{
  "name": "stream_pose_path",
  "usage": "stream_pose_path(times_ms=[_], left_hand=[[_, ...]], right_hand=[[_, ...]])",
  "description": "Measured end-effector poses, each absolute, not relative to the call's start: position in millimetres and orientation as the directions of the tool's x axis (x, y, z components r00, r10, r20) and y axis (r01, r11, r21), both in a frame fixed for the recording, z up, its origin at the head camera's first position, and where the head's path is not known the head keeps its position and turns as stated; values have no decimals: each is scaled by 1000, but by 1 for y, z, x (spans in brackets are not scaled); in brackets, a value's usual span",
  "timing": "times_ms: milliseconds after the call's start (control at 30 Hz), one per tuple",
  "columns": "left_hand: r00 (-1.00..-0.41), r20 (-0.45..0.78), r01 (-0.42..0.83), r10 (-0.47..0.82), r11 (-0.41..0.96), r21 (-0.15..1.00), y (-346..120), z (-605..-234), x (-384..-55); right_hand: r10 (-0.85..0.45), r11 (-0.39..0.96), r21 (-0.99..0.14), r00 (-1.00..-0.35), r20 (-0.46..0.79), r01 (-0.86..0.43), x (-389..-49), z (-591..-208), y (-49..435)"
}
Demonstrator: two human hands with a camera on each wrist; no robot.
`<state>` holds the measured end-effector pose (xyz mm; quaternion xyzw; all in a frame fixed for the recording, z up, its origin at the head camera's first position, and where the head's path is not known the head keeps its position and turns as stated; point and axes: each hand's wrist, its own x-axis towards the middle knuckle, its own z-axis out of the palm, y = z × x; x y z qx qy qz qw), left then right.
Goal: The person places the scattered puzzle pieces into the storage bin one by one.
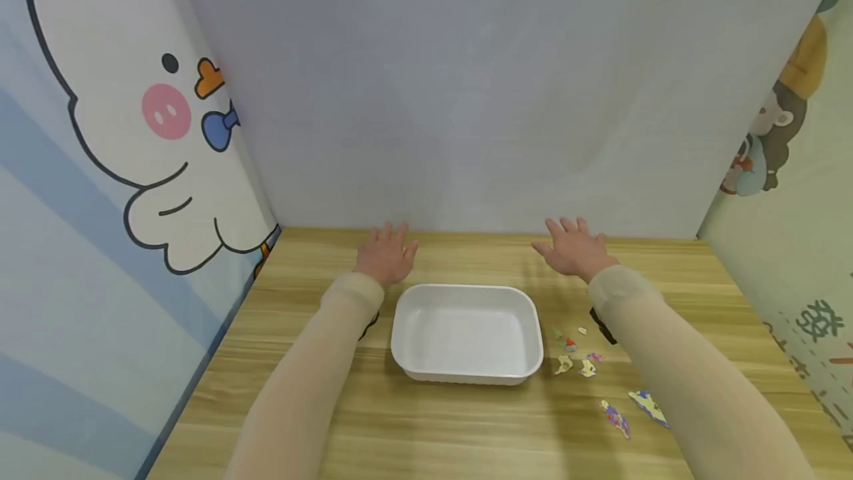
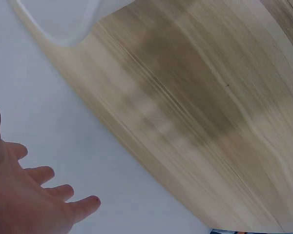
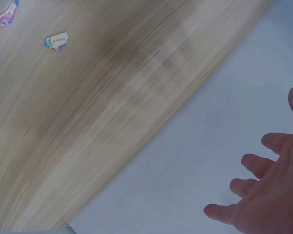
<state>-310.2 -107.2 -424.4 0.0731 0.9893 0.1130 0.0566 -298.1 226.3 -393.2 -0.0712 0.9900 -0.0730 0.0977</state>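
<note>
Fingers spread, my left hand (image 1: pixel 386 254) hovers beyond the back left corner of a white rectangular tray (image 1: pixel 466 376) and holds nothing. On the other side, my right hand (image 1: pixel 571 248) is likewise spread and bare, past the tray's back right corner. The left wrist view has the left hand (image 2: pixel 29 195) at its lower left, with a tray corner (image 2: pixel 88 29) at the top. Several small colourful flat pieces (image 1: pixel 564 364) lie right of the tray, nearer me than the right hand. One such piece (image 3: pixel 57 41) shows in the right wrist view.
The wooden table (image 1: pixel 460 435) ends at a plain pale wall (image 1: pixel 453 95) behind both hands. A larger flat piece (image 1: pixel 648 407) lies partly hidden by the right sleeve (image 1: pixel 693 361), with a narrow piece (image 1: pixel 615 418) beside it. Printed cartoon panels flank the table.
</note>
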Motion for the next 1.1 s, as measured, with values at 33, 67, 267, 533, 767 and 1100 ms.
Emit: stream_pose_path(times_ms=[33,67,267,533,767,1100], left_hand=[[-982,-98,134,161,962,239,-108,-426,-311],[-981,-108,131,161,961,245,-109,-426,-311],[-973,-169,94,158,938,335,-115,-435,-310],[-954,-245,45,172,892,450,-134,-462,-311],[-950,-237,65,203,873,484,-136,-465,-304],[-948,-187,113,259,820,561,-123,-452,-268]], right_hand=[[-157,979,-160,-971,-183,-128,-298,-393,226],[-159,979,-158,-970,-182,-131,-298,-394,226],[-194,977,-127,-965,-177,-173,-294,-403,234],[-166,975,-186,-954,-248,-121,-275,-430,256],[-200,941,-320,-942,-269,-108,-262,-454,258],[-276,924,-334,-928,-248,-186,-237,-471,264]])
